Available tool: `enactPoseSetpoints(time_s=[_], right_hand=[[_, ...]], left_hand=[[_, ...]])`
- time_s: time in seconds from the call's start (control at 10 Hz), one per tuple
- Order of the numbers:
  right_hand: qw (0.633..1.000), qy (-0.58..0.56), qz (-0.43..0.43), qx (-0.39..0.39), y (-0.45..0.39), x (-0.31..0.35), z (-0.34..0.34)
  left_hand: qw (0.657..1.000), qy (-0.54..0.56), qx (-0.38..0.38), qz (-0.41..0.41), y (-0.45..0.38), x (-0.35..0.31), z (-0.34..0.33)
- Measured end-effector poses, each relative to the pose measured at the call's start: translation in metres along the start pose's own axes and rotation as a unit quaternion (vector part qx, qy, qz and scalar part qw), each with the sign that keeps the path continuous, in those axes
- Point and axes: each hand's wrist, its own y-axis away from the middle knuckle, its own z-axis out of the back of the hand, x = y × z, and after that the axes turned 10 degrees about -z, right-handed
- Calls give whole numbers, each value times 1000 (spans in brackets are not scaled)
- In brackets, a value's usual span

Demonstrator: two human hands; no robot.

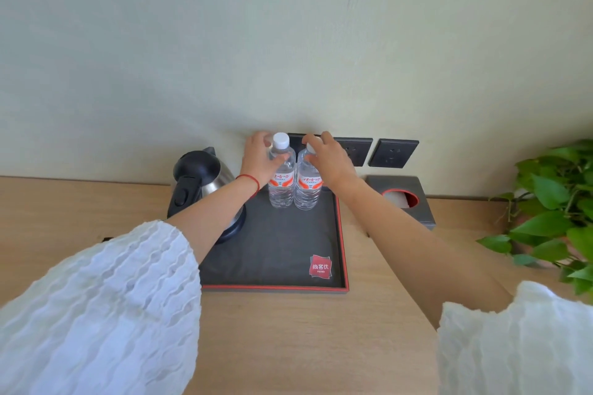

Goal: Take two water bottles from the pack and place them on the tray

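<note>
Reaching forward over the wooden counter (305, 340), both forearms extend from loose white sleeves (96, 308) and converge at the far edge of the tray (276, 287). A red cord bracelet (248, 180) circles the left wrist.

Left hand (258, 161): palm turned inward, fingers curled round the shoulder of the left bottle (281, 175), thumb across its near side. Grip closed on the bottle; white cap stands clear above the fingers.

Right hand (329, 160): arched over the top of the right bottle (308, 183), fingers wrapped about the neck and cap, so the cap is mostly hidden. Grip closed on the bottle.

Both bottles stand upright on the tray's far end, touching side by side between the two hands. Each carries a white and orange-red label with red characters, too small to read.

Tray: dark liner, red rim. A red square logo (320, 266) near its front right corner shows white characters and small Latin lettering beneath, not legible with confidence.

Just left of the left hand, a steel and black kettle (200, 184) sits under the left forearm. Right of the right hand: dark tissue box (404, 199); behind it, dark wall sockets (393, 153). Green plant (555, 212) further right.
</note>
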Motion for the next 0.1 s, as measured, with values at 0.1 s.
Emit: enactPoseSetpoints(time_s=[0.1], right_hand=[[999,-31,-17,-14,9,-4,11]], left_hand=[[998,12,-2,55,15,1,10]])
